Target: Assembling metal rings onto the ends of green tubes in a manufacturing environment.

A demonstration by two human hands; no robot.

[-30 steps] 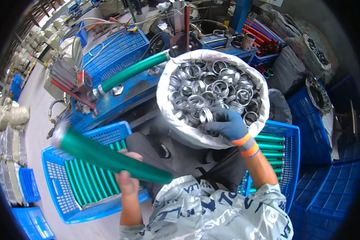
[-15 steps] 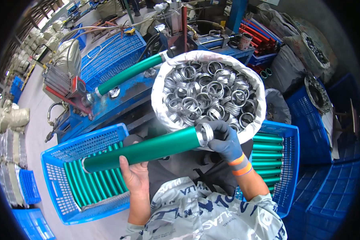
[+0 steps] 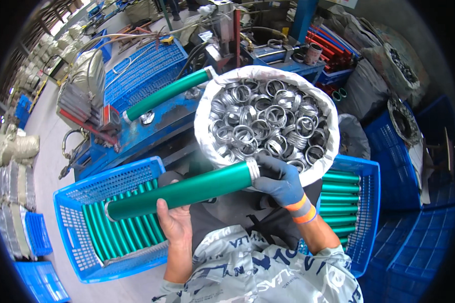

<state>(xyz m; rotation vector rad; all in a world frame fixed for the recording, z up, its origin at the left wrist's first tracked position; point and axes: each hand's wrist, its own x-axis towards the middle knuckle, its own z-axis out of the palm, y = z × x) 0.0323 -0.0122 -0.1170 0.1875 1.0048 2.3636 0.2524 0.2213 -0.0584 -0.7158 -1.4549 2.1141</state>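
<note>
A long green tube (image 3: 187, 191) lies slanted across my lap, its right end raised. My bare left hand (image 3: 176, 222) is closed around its middle from below, thumb on the near side. At the right end, my right hand (image 3: 280, 183), in a grey-blue glove with an orange-banded cuff, grips a silver threaded metal ring (image 3: 254, 170). The ring sits against the tube's end; the gloved fingers partly hide it. Just beyond, a round container lined with a white sack (image 3: 330, 146) is heaped with similar rings (image 3: 275, 116).
Blue crates of green tubes stand on my left (image 3: 65, 222) and right (image 3: 371, 202). Ahead, a blue machine bench (image 3: 172, 123) bears another green tube (image 3: 167, 95) between its ends. Red tubes (image 3: 328, 48) lie at the far right, near sacks (image 3: 366, 86).
The metal ring has moved from partly off the tube's right end to close against it. My right hand has shifted slightly down and closed more around the ring.
</note>
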